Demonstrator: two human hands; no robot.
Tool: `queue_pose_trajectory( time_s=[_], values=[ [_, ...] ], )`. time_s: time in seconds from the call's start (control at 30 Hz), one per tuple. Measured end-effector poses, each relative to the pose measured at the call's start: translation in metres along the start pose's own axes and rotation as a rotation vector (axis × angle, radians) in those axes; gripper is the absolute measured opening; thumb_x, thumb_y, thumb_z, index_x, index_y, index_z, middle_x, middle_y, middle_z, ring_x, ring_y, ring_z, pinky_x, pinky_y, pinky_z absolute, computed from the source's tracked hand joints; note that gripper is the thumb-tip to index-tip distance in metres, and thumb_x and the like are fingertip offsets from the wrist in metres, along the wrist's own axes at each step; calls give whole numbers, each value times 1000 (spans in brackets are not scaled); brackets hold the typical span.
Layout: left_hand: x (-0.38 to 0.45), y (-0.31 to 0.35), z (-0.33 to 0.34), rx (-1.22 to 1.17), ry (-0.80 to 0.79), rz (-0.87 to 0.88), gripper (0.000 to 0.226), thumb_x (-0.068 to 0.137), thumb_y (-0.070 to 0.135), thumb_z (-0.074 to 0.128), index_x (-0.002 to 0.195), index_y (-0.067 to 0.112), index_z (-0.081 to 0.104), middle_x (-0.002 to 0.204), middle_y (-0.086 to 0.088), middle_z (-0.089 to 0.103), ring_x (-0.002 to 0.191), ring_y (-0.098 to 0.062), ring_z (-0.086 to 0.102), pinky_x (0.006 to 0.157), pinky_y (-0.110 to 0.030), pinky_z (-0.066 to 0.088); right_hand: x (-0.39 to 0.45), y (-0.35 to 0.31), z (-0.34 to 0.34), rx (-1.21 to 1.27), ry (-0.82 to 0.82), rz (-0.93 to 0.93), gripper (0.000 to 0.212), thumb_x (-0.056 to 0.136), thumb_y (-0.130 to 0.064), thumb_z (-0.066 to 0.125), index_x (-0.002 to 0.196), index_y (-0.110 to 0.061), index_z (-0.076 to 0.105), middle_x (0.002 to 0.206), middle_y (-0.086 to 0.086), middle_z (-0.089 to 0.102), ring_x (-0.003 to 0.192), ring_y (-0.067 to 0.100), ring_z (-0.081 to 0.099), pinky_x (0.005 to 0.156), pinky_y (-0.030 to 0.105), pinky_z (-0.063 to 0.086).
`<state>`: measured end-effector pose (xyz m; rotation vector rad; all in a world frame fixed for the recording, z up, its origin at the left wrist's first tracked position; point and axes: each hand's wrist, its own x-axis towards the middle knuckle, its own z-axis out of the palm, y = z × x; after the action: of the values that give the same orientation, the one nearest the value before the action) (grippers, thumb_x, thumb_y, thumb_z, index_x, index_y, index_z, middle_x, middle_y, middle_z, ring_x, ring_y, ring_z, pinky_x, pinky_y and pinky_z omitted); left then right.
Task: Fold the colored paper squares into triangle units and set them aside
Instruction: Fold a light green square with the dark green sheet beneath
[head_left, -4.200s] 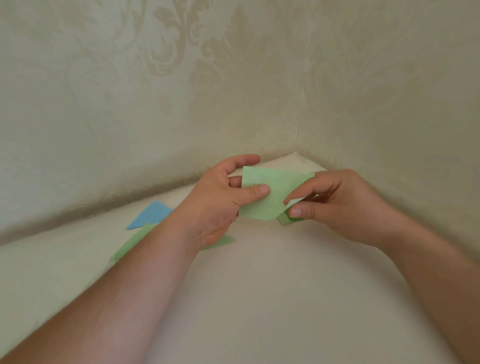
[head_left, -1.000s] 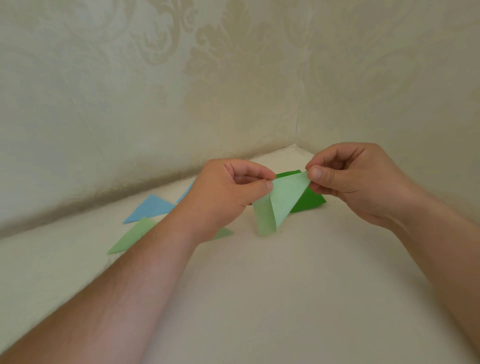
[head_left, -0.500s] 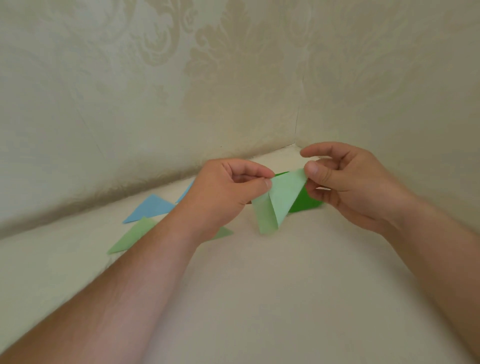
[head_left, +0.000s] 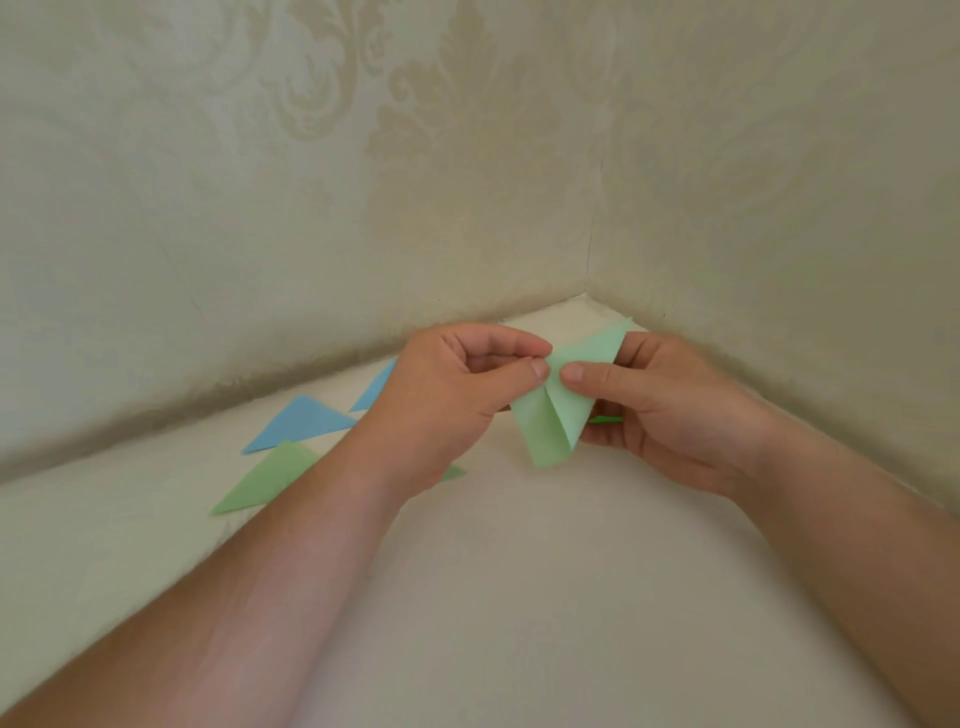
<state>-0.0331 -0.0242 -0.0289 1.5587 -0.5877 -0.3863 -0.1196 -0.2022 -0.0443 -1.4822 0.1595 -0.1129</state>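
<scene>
Hands hold light green paper (head_left: 558, 410) in the air above the table (head_left: 519, 597): left hand (head_left: 457, 395) and right hand (head_left: 660, 410) both pinch it. Risk: uneven pinch pressure skews the crease, misaligning edges.

Home interior, corner of damask-patterned wallpaper (head_left: 332, 93), cream cloth-covered surface (head_left: 519, 597)

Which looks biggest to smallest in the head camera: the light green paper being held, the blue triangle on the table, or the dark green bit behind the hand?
1. Held light green folded paper, though it is nearer the camera.
2. Flat blue paper triangle, close in size.
3. Dark green paper sliver, mostly hidden behind the right hand.
</scene>
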Motion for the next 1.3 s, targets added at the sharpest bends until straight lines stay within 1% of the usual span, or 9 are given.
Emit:
queue_pose_trajectory(
  time_s=[0.23,0.4,0.5,0.73,0.83,0.97,1.1,1.2,1.3],
  values=[
    [0,-1,0,64,44,120,14,90,6,76,95,19,77,74,5,76,59,0,62,49,-9,41,1,-1,-1,-27,107,-44,29,84,-18,75,111,-8,77,117,19,74,102,37,66,105,62,46],
    [2,-7,-1,109,13,144,17,89,9,77,93,26,79,81,0,78,73,-13,67,69,-26,52,0,-2,0,-57,94,-73,21,93,-3,67,112,-5,75,112,12,77,107,34,73,94,48,59],
    [2,-8,-1,150,-2,123,13,88,11,79,88,24,80,77,5,76,68,-8,64,65,-20,50,-1,-3,1,-77,91,-90,21,93,0,65,112,-3,74,110,12,77,102,30,75,87,41,61],
    [5,-9,-1,125,17,49,8,86,16,82,81,22,81,81,1,78,73,-10,66,74,-30,53,3,-3,-1,-126,166,-59,16,90,-8,73,103,2,74,107,22,75,94,34,69,98,63,53],
    [6,-9,-3,127,33,25,8,86,17,83,80,22,80,77,0,77,71,-11,66,71,-32,54,2,-4,-2,-141,150,-48,16,91,-9,72,101,4,73,108,25,74,93,36,66,99,66,51],
    [5,-6,-2,135,51,-9,10,87,18,81,78,22,78,69,6,70,64,-7,59,50,-14,40,2,-5,0,-129,132,-46,17,91,-9,73,101,5,72,109,28,72,88,31,63,98,61,51],
    [6,-7,-2,150,80,-25,8,89,21,78,81,20,78,75,-6,70,72,-12,59,50,-13,40,2,-6,-3,-97,143,-43,8,93,-6,69,85,-5,71,79,11,70,72,19,62,81,43,54],
    [7,-6,-2,114,73,-36,7,88,19,77,82,18,79,88,-12,77,77,-15,66,58,-15,47,2,-7,-3,-78,149,-53,12,93,-4,68,82,-7,70,76,6,68,69,17,61,79,39,53],
    [6,-5,-1,79,55,-59,9,90,13,75,82,14,78,80,-4,78,71,-11,69,54,-11,46,2,-8,-3,-60,160,-42,15,93,-4,69,79,-9,71,76,7,69,68,17,61,79,39,54]
  ],
)
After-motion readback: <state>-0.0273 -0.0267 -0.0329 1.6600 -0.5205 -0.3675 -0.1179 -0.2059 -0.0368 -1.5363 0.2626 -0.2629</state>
